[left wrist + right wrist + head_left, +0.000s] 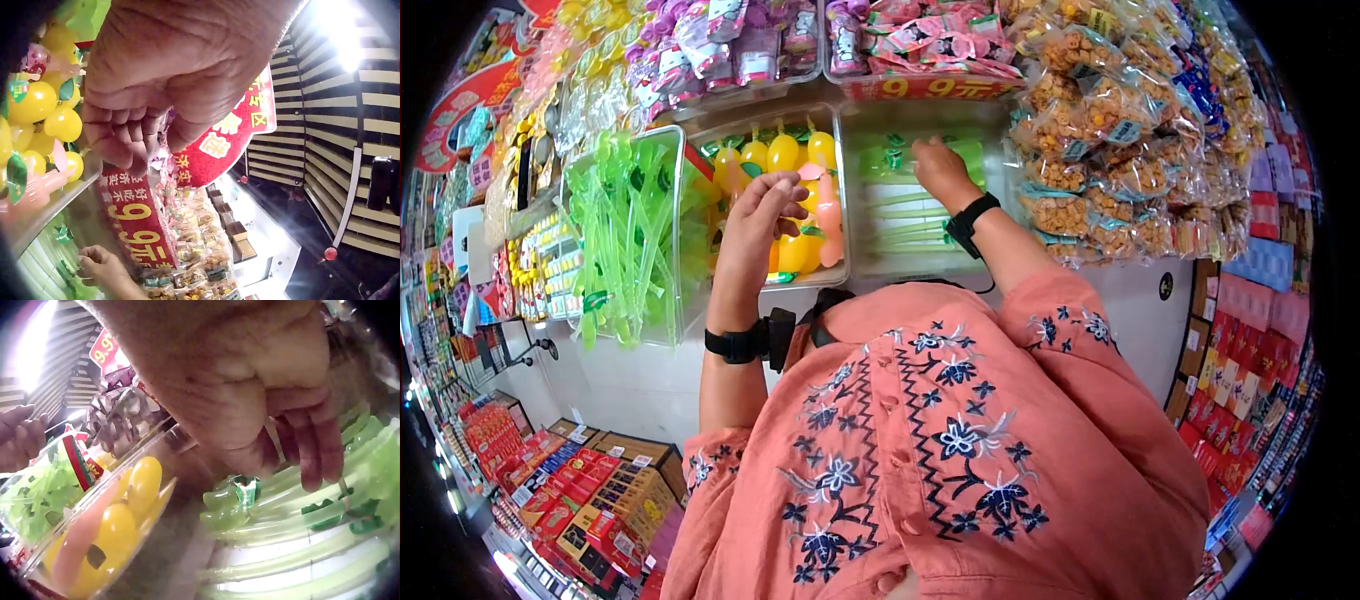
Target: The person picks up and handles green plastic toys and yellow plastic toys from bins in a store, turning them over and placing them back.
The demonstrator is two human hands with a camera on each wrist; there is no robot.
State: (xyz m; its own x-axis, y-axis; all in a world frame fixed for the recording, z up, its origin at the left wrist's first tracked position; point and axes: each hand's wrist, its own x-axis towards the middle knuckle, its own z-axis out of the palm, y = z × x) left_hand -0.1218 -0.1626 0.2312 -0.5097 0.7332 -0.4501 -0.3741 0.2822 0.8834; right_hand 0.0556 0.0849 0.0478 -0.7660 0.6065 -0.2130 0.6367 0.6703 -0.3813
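Your right hand (940, 170) reaches down into the clear bin (990, 215) that holds the long green sticks (905, 215). In the right wrist view its fingers (312, 444) hang curled just above the sticks, near one with a green leaf label (244, 490); you cannot tell from these pictures whether a fingertip touches a stick, and nothing is plainly gripped.

Your left hand (755, 225) hovers over the next bin to the left of that one, the clear bin (840, 190) filled with yellow balloon-shaped sweets (785, 152) and a few pink ones (828, 215). Its fingers (125, 134) are bent loosely inward, with the thumb close to them, and hold nothing that shows. In the left wrist view the yellow sweets sit just beside the hand, apart from it.

Left again of the yellow-sweet bin stands a third clear bin (670, 150) packed with upright green sticks. To the right of the green-stick bin, bags of brown snacks (1090, 130) hang in a dense cluster. Above it runs a red price strip (930, 88) with yellow numerals, and pink packets (920, 35) lie above that. Below the bins, on your left side, boxed red goods (580, 490) fill low shelves.
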